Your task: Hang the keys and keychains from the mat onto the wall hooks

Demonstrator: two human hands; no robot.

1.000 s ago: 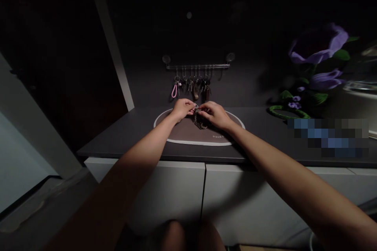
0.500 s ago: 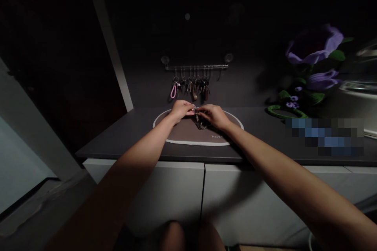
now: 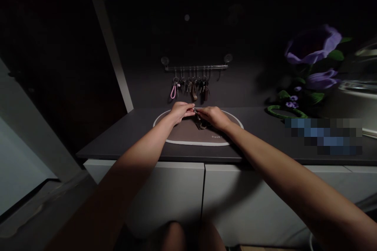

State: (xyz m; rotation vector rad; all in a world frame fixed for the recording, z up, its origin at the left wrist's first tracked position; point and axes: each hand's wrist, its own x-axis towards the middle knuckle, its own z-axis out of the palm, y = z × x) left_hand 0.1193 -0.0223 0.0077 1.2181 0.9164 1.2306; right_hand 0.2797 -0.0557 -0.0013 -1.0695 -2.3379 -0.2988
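Note:
Both my hands meet over an oval brown mat [image 3: 188, 135] with a pale rim on a dark countertop [image 3: 123, 133]. My left hand [image 3: 180, 110] pinches the metal ring of a bunch of keys [image 3: 200, 122], and my right hand [image 3: 214, 116] is closed on the same bunch from the right. The keys and a dark fob hang down between my fingers, just above the mat. The light is dim and small parts are hard to make out.
On the back wall a hook rail [image 3: 196, 66] holds several key bunches, one with a pink loop [image 3: 173, 91]. Purple artificial flowers [image 3: 313, 49] and a green ring [image 3: 284, 112] stand at the right. White cabinet doors [image 3: 176, 196] lie below the countertop.
My hands have stayed over the mat, with the fingers shifting slightly on the key ring. The keys have sunk a little toward the mat.

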